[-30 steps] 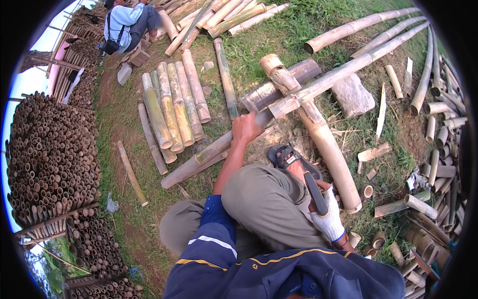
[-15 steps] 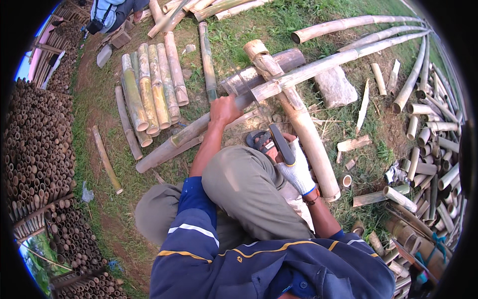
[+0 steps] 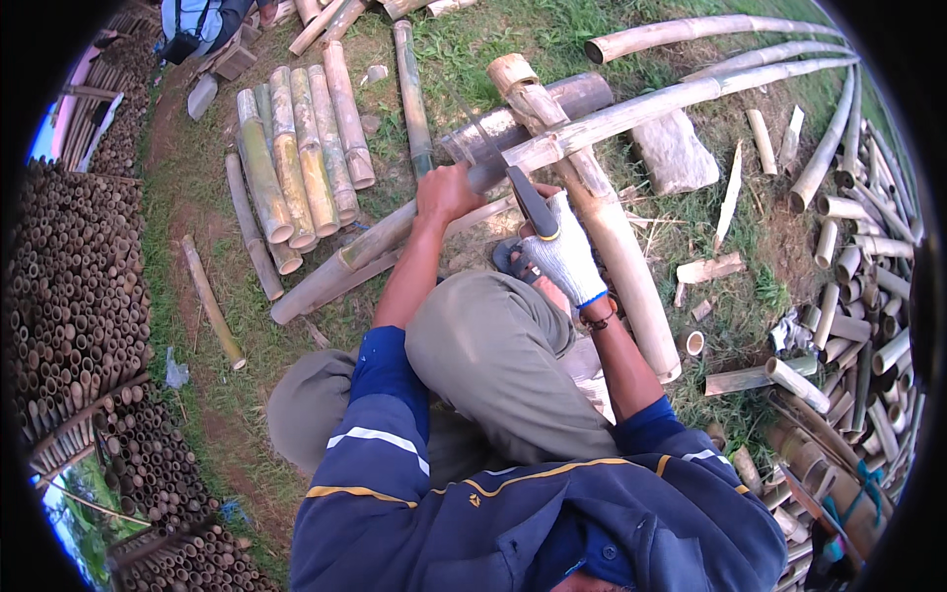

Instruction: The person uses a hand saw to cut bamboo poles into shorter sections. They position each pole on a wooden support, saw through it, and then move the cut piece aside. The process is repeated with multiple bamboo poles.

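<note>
A long bamboo pole (image 3: 651, 107) lies slantwise across a bamboo support made of crossed thick pieces (image 3: 626, 266). My bare left hand (image 3: 449, 194) is wrapped round the pole, left of the crossing. In a white knitted glove, my right hand (image 3: 564, 249) grips the dark handle of a handsaw (image 3: 533, 204). The saw's thin blade runs away from me across the pole, just right of my left hand. Whether a cut passes through the pole there, I cannot tell. My sandalled foot (image 3: 523, 262) is beneath the saw handle, beside the support.
Several cut bamboo lengths (image 3: 286, 163) lie in a row at the left. A pale stone block (image 3: 675, 150) sits under the pole. Stacked bamboo tubes (image 3: 74, 306) line the far left; loose offcuts (image 3: 868, 335) pile up at right. Another person (image 3: 202, 25) is at the top left.
My right hand has pushed the saw forward, bringing its handle close to the pole. My left hand keeps its grip on the pole. The whole view has shifted slightly.
</note>
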The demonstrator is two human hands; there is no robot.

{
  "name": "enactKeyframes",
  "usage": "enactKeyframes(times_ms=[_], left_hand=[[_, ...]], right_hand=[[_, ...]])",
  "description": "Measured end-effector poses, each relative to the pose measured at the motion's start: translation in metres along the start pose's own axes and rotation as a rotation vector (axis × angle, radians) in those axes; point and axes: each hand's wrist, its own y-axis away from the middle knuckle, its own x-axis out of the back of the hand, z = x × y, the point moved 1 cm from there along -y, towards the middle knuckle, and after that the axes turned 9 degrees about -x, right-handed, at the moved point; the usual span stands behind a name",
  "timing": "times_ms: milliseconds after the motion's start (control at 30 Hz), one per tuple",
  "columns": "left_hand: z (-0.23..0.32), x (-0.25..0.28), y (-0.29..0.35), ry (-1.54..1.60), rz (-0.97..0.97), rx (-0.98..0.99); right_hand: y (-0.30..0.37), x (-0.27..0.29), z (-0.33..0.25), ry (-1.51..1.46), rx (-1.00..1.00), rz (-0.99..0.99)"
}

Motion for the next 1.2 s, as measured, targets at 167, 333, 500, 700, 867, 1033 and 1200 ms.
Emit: enactKeyframes(times_ms=[167,333,500,700,867,1033,1200], left_hand=[[0.003,0.003,0.003,0.008,0.012,-0.002],[-0.004,0.002,0.011,0.02,-0.019,0.021],[-0.003,0.006,0.018,-0.018,-0.003,0.087],[0.011,0.005,0.006,-0.003,0.031,0.02],[0.006,0.011,0.01,-0.015,0.05,0.021],[0.007,0.007,0.016,0.007,0.019,0.044],[0.0,0.006,0.02,-0.018,0.025,0.071]], right_hand=[[0.05,0.005,0.052,0.011,0.192,0.094],[0.21,0.079,0.043,0.228,-0.036,-0.024],[0.171,0.062,0.033,0.147,-0.02,-0.014],[0.011,0.002,0.012,0.035,0.037,-0.008],[0.089,0.023,0.041,0.037,0.013,0.013],[0.225,0.081,0.054,0.171,-0.079,-0.004],[0.108,0.036,0.049,0.096,0.035,-0.014]])
